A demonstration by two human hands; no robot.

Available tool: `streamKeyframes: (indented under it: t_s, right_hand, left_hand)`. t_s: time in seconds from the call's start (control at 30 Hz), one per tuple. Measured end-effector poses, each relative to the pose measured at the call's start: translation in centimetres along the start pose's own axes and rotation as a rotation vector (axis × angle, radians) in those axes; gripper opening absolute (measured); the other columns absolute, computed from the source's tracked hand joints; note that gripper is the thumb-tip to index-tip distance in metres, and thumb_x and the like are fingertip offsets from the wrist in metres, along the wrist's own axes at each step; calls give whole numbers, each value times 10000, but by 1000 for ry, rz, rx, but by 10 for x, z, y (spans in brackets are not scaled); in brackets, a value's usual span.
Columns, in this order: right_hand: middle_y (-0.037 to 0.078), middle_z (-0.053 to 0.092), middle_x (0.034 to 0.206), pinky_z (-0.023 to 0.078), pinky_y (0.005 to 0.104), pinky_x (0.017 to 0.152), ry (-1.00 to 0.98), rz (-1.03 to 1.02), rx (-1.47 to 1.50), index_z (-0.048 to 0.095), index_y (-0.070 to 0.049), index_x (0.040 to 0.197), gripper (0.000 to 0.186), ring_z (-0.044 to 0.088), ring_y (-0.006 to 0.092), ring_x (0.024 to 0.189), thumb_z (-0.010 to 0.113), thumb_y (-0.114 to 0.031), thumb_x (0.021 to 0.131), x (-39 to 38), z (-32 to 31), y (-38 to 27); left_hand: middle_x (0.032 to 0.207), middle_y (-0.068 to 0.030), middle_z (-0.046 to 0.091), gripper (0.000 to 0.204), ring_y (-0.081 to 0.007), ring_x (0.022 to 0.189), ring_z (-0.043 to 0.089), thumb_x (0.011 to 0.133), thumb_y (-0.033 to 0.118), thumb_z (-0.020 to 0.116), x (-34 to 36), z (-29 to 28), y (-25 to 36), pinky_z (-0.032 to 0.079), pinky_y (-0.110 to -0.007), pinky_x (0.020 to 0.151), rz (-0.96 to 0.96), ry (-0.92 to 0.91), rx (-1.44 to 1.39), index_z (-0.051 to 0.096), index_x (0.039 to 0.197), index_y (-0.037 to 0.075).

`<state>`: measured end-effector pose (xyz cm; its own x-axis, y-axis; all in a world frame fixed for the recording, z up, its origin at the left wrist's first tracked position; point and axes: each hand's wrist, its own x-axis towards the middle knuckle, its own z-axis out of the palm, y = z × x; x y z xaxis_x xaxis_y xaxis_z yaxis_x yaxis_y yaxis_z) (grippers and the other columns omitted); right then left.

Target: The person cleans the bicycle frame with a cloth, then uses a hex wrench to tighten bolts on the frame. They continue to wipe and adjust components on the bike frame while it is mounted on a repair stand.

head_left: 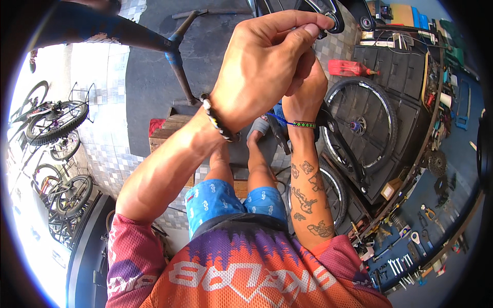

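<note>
In the head view, the step in hand looks like close fingertip work at the ringed end of a black bike part (339, 20), top right of centre; the next move calls for fine, steady control. The left hand (262, 64) has thumb and index nearly together at that ring, contents indiscernible; the right hand (311, 90), partly hidden behind, has an unreadable grip.

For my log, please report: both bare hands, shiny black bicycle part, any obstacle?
Left hand: index fingertip at round end of black bicycle part. Right hand: partly behind left, grip hidden. No other obstacle visible.
</note>
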<state>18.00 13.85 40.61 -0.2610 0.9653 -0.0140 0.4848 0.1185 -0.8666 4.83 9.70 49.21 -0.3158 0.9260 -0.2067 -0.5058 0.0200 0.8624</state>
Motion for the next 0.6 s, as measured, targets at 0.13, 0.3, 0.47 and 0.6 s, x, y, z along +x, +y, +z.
streamKeyframes:
  t_s: [0.13, 0.3, 0.47, 0.6]
  right_hand:
    - [80, 614, 889, 506, 325, 737, -20, 35, 22, 694, 22, 1294, 384, 543, 170, 792, 711, -167, 960, 0, 0, -6]
    - [83, 620, 884, 508, 320, 739, 12, 112, -17, 702, 17, 1285, 406, 537, 171, 784, 732, -223, 958, 0, 0, -18]
    - [51, 562, 830, 476, 330, 700, -6, 60, -37, 706, 10, 1280, 447, 510, 179, 753, 746, -302, 963, 0, 0, -11]
    - [62, 602, 853, 463, 338, 687, -34, -9, -109, 706, 11, 1280, 414, 529, 179, 753, 711, -280, 986, -1, -3, 6]
  left_hand:
    - [677, -20, 628, 279, -89, 568, 612, 1013, 116, 653, -2, -3, 3, 483, -285, 514, 105, -8, 257, 718, 1284, 90]
    - [932, -94, 773, 371, -257, 790, 764, 929, -19, 653, 17, -29, -6, 608, -352, 690, 765, -46, 1059, 756, 1260, 112]
    - [780, -44, 701, 291, -159, 614, 654, 987, 54, 641, 14, -12, -9, 515, -301, 543, 285, -44, 378, 722, 1266, 75]
    - [660, -32, 622, 238, -72, 515, 533, 1090, 158, 583, 0, 2, 13, 429, -245, 466, -189, -45, -215, 722, 1194, -5]
